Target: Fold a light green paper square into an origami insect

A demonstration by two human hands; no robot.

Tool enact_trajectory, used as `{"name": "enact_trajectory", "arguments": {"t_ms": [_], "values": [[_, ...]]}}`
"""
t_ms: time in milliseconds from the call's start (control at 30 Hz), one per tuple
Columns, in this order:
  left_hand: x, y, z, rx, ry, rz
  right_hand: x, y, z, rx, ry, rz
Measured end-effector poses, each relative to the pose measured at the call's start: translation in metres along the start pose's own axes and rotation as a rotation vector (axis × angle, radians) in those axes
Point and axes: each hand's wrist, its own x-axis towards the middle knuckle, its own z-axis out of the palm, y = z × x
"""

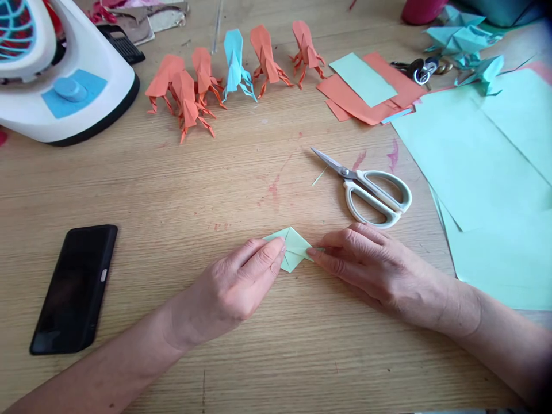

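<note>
A small folded piece of pale green paper point(294, 248) lies on the wooden table point(172, 190) between my hands. My left hand point(241, 284) presses its fingertips together on the paper's left side. My right hand point(366, 264) pinches the paper's right tip with fingers closed. White-handled scissors point(371, 190) lie just beyond my right hand, blades pointing left.
A row of folded paper figures, orange point(185, 92) with one blue point(235, 66), stands at the back. A black phone point(75, 287) lies at left, a white device point(64, 75) at far left. Green paper sheets point(487, 167) cover the right; orange and green pieces point(366, 86) and keys point(420, 69) lie behind.
</note>
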Motion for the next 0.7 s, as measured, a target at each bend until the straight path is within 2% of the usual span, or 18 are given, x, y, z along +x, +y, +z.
{"name": "enact_trajectory", "arguments": {"t_ms": [200, 300, 533, 700], "values": [[0.001, 0.007, -0.005, 0.083, -0.024, 0.024, -0.001, -0.01, 0.001, -0.216, -0.002, -0.058], [0.001, 0.008, -0.004, 0.106, -0.029, 0.021, -0.002, -0.016, 0.003, -0.251, 0.007, -0.06], [0.003, 0.011, 0.001, 0.056, 0.0, -0.102, -0.003, -0.014, 0.001, -0.156, -0.01, -0.023], [0.003, 0.009, 0.001, 0.037, -0.013, -0.09, -0.007, -0.012, 0.001, -0.08, -0.06, 0.028]]}}
